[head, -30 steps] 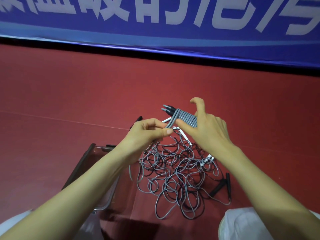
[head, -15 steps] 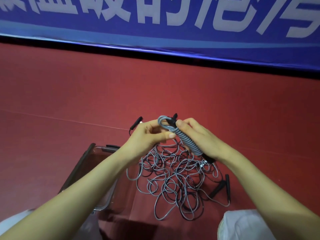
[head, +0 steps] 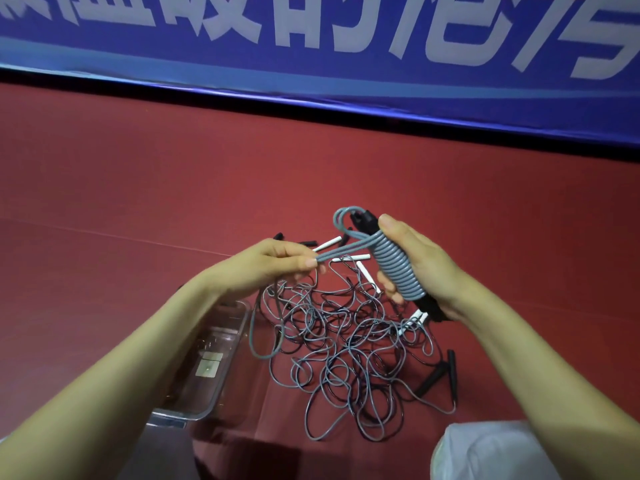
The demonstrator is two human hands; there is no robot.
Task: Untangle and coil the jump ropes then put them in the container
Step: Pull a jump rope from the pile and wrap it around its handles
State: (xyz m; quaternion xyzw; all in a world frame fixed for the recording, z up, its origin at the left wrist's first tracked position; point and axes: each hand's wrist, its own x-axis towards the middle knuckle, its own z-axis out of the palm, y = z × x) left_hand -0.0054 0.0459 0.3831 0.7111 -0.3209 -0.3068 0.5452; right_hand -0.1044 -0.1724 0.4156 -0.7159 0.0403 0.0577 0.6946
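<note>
- The red floor (head: 138, 188) carries everything; a faint pale seam (head: 104, 233) runs across its left half.
- A loose tangle of grey jump ropes (head: 346, 341) lies spread in overlapping loops at the centre.
- A clear container (head: 221, 323) sits just left of the tangle, its near right wall touching the outer loops; a pale square label (head: 209, 365) shows through it.
- Two black handles (head: 436, 375) lie side by side at the tangle's right edge.
- White handles (head: 327, 244) and small black handles (head: 308, 243) lie at its far side.
</note>
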